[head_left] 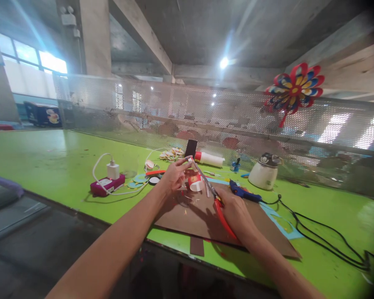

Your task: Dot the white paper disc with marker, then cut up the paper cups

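My right hand (233, 209) is closed on the red handles of a pair of scissors (210, 189), whose blades point up and left. My left hand (174, 174) is pinched on a small piece at the blade tips; I cannot make out what it is. Both hands hover over a brown cardboard sheet (199, 216) lying on the green table (50, 162). A red-and-white paper ring (195, 182) sits on the cardboard just between my hands.
A blue glue gun (243, 192) with a black cord lies right of the scissors. A white pot (263, 172), a white roll (210, 159), paper discs (171, 154) and a pink power strip with charger (108, 182) stand behind. A pinwheel (294, 89) hangs on the mesh fence.
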{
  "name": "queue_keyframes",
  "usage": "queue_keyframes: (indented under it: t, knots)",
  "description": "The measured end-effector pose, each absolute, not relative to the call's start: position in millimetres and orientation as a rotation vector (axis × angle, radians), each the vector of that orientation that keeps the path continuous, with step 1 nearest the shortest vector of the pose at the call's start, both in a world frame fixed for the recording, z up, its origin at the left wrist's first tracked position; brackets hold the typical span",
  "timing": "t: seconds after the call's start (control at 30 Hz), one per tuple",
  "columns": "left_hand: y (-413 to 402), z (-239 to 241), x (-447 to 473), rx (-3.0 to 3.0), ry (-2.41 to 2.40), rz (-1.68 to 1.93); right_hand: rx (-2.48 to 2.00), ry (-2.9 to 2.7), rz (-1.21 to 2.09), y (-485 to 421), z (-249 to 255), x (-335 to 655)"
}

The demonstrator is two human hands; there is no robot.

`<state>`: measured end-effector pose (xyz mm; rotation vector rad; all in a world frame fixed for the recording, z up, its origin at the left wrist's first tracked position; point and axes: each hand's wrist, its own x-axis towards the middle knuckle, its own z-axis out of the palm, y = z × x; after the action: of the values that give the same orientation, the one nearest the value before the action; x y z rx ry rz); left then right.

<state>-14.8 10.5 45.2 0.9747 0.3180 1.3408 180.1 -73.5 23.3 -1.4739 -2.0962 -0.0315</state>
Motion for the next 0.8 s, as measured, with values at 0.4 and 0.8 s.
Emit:
queue_keyframes:
  t: [0.4, 0.8]
  knots:
    - [16.8, 42.4, -15.0, 0.975, 0.348, 1.367, -1.550, -2.087, 0.009, -76.6, 26.3, 177.9]
    - [13.8, 44.7, -12.8, 0.967, 0.414, 1.349, -1.527, -2.093, -0.030, -72.5, 24.5, 180.7]
